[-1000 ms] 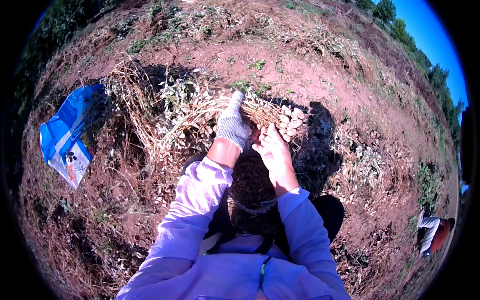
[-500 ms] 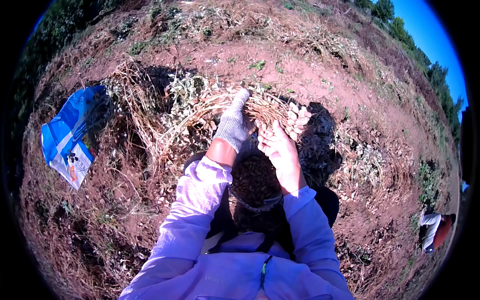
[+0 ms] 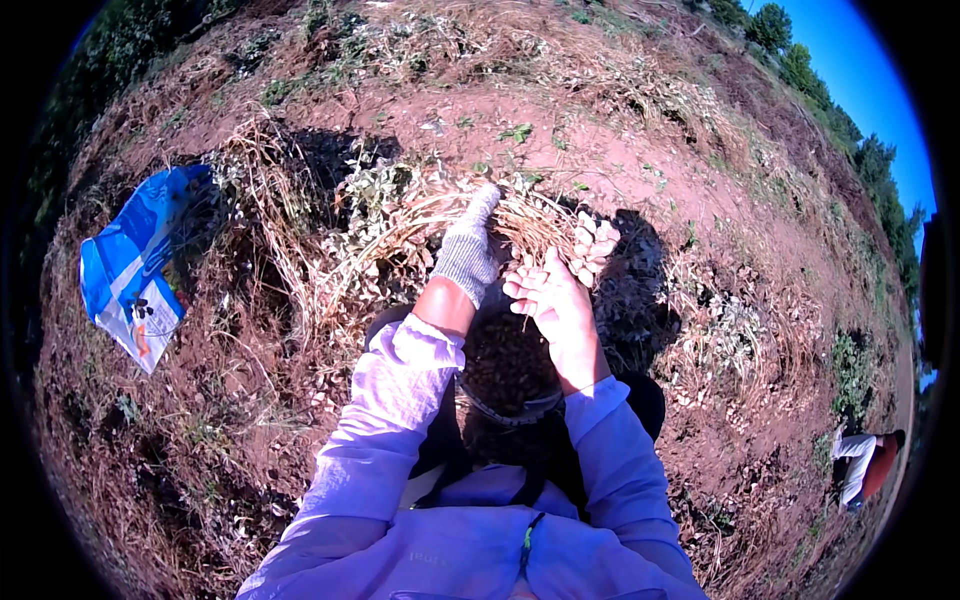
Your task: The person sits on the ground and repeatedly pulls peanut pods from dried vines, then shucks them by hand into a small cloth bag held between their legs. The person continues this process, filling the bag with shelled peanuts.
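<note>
You kneel on red soil [image 3: 640, 170] strewn with dry straw, a blue bag [image 3: 135, 270] lying left. Your gloved left hand [image 3: 466, 255] grips the dried plant [image 3: 540, 215]; your bare right hand [image 3: 555, 305], fingers half curled, has dropped from the pale pods [image 3: 592, 245] toward the filled bucket [image 3: 510, 365].

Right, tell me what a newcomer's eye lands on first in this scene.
At the centre, the gloved left hand grips a clump of dry plant stalks while the bare right hand works at the pale pods hanging from it, above a dark container of picked pods in the person's lap. A bright blue and white sack lies on the red soil at far left.
</note>
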